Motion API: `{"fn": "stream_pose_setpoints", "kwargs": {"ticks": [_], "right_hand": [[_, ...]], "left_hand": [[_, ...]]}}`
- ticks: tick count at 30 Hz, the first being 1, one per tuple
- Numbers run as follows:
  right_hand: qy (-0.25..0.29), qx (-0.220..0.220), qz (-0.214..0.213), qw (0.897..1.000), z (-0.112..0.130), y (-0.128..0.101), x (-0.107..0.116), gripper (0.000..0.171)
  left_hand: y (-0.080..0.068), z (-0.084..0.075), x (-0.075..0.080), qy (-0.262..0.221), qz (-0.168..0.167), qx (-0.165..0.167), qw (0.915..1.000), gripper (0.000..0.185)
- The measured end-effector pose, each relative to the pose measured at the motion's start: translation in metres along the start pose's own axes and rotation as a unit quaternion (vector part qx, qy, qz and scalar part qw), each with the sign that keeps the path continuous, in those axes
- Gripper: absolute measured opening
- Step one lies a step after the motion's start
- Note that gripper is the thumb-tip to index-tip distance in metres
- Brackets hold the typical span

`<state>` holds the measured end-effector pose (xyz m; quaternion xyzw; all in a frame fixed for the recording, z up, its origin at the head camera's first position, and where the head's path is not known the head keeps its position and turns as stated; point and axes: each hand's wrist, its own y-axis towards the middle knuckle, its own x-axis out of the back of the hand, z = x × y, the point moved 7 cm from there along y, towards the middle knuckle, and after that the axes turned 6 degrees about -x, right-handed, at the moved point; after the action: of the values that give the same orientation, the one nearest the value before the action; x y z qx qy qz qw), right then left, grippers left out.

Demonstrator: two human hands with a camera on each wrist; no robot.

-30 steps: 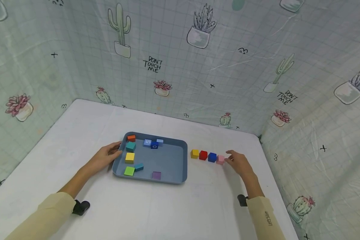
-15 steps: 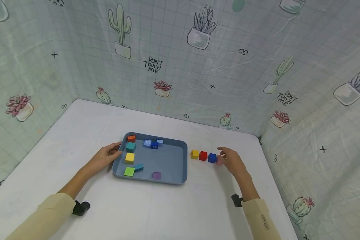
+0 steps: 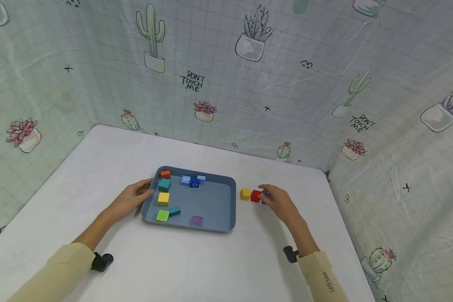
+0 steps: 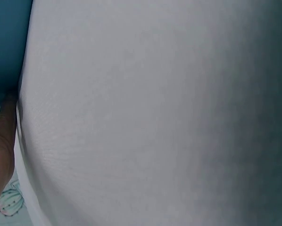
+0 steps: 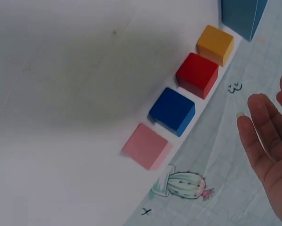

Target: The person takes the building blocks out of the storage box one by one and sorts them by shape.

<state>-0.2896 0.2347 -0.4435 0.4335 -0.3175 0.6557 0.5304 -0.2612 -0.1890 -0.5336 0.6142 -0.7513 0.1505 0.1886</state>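
My left hand (image 3: 132, 199) rests against the left rim of a blue-grey tray (image 3: 213, 205), its fingertips and thumb at the edge. In the left wrist view a finger (image 4: 7, 122) meets the tray's side (image 4: 9, 42). My right hand (image 3: 283, 205) hovers over a row of small cubes, fingers loosely spread with nothing between them. From left to right stand a yellow cube (image 3: 245, 194), a red cube (image 3: 255, 196), and a blue cube (image 3: 263, 200) partly covered by the fingers. A pink cube (image 5: 146, 147) ends the row, hidden behind the hand in the head view.
Inside the tray lie several blocks, among them a teal one (image 3: 164, 184), a yellow one (image 3: 163, 199), a lime green one (image 3: 162, 215) and a purple one (image 3: 197, 221). A cactus-print curtain (image 3: 226, 84) hangs around the white table (image 3: 181, 264).
My right hand has moved left along the row, from beside the pink cube to over the blue and red ones. The left hand, tray and cubes have stayed in place.
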Motion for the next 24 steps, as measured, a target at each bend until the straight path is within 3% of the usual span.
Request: {"fn": "stream_pose_setpoints", "kwargs": {"ticks": [24], "right_hand": [[0.044, 0.076, 0.035, 0.996, 0.038, 0.002, -0.017, 0.035]], "left_hand": [[0.001, -0.005, 0.000, 0.014, 0.003, -0.012, 0.9998, 0.061]]}}
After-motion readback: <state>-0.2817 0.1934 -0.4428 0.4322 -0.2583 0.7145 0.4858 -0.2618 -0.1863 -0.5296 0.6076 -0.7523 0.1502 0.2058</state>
